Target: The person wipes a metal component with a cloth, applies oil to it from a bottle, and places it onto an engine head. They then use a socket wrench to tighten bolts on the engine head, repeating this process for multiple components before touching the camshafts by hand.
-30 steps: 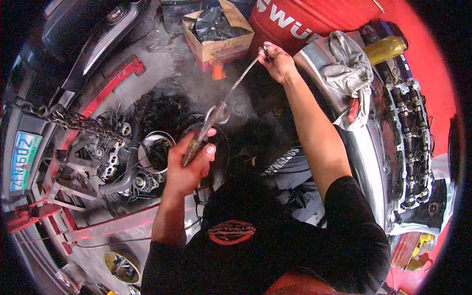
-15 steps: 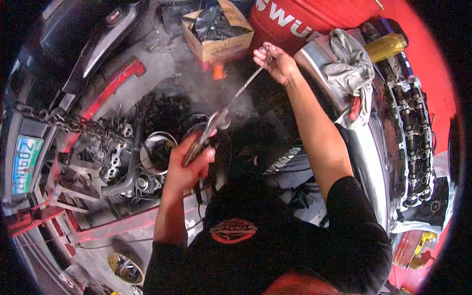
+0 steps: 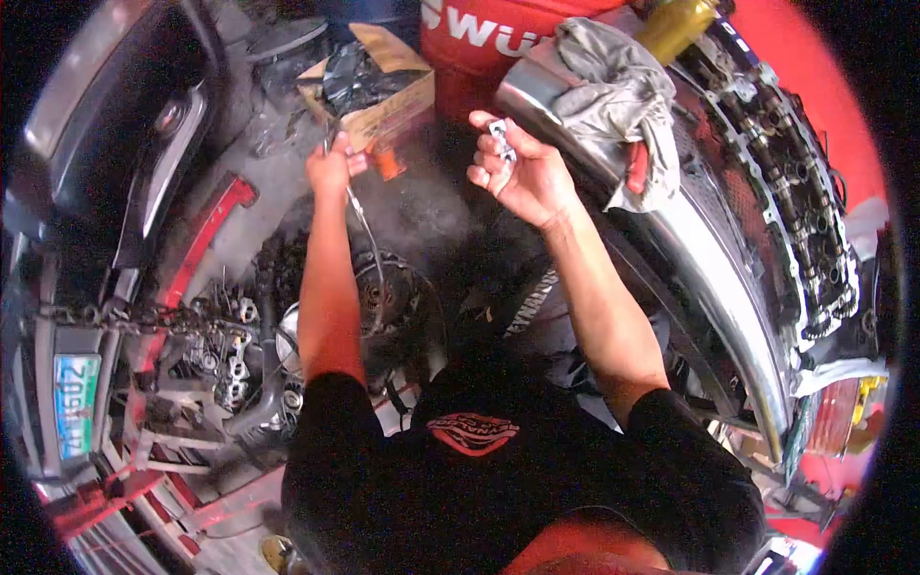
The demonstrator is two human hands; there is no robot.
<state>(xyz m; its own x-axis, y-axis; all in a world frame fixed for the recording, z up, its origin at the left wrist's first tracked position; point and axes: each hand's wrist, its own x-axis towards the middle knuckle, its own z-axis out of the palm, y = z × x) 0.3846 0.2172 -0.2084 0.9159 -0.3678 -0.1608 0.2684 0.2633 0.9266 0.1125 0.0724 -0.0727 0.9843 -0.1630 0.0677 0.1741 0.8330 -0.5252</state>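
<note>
My left hand (image 3: 331,172) is closed around a thin, curved metallic rod or tube (image 3: 362,222). One end pokes above the fist, and the rest hangs toward a dark round part (image 3: 383,283) below. I cannot make out its exact kind. To the right, my right hand (image 3: 527,177) is raised palm up, with a small silver metal part (image 3: 499,140) pinched between thumb and fingers. The part has a notched, bracket-like shape. The two hands are apart, and neither touches the box behind them.
A cardboard box (image 3: 388,115) with black plastic stands ahead, by a red drum (image 3: 470,38). A grey cloth (image 3: 613,86) drapes over a chrome bumper (image 3: 714,278) on the right. Beyond lies a cylinder head (image 3: 800,201). Engine parts, a chain (image 3: 144,316) and a red bar (image 3: 201,244) are left.
My left hand has moved up and left with the rod, whose lower part now hangs down. My right hand has left the rod's far end and moved lower; the silver part now shows in it.
</note>
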